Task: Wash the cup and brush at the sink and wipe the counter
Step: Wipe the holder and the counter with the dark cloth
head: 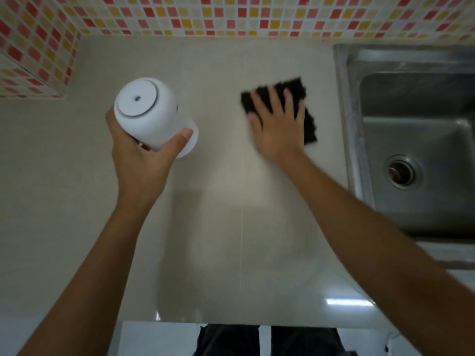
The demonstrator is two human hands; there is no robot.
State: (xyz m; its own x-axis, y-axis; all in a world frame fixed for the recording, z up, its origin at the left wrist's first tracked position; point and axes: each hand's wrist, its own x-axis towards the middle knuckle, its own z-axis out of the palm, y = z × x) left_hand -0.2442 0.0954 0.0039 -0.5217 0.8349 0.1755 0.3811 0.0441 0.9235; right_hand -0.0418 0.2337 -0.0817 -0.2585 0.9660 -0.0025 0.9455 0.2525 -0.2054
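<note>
My left hand (140, 155) grips a white cup (151, 114), held upside down and tilted above the beige counter (218, 227), its base facing the camera. My right hand (279, 127) lies flat with spread fingers on a black scrubbing cloth (298, 88), pressing it against the counter just left of the sink. The cloth's edges are blurred. No brush is in view.
A steel sink (411, 98) with a round drain (401, 173) fills the right side. Mosaic tile walls (231, 14) run along the back and the left corner. The counter's front edge (231, 321) is near my body.
</note>
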